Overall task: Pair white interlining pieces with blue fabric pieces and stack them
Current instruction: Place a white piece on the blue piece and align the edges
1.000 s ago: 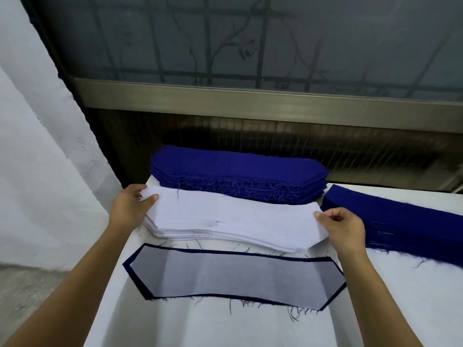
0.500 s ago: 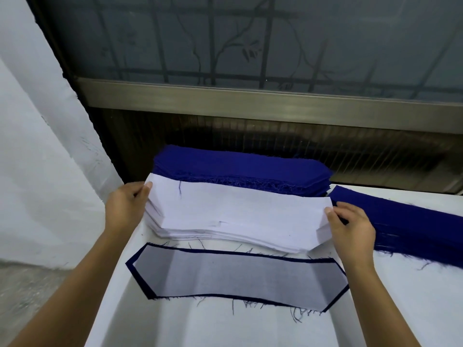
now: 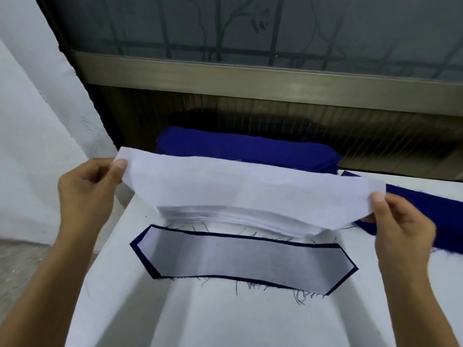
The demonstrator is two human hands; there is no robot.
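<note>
A single white interlining piece point(image 3: 250, 186) hangs in the air, held by both ends. My left hand point(image 3: 87, 194) pinches its left tip and my right hand point(image 3: 400, 226) pinches its right tip. Under it lies the stack of white interlining pieces point(image 3: 238, 217), mostly hidden by the lifted sheet. In front of the stack, a paired piece point(image 3: 240, 259) lies flat: white interlining on blue fabric, with a dark blue border showing all round. A thick stack of blue fabric pieces point(image 3: 245, 149) sits behind, against the window.
More blue fabric point(image 3: 426, 204) lies along the right side behind my right hand. The work table point(image 3: 225, 319) has a white cover; its left edge drops off to the floor. A window sill and glass close off the far side.
Both hands have lifted the top white interlining piece up off the stack; a second ago they were gripping its ends while it lay on the stack.
</note>
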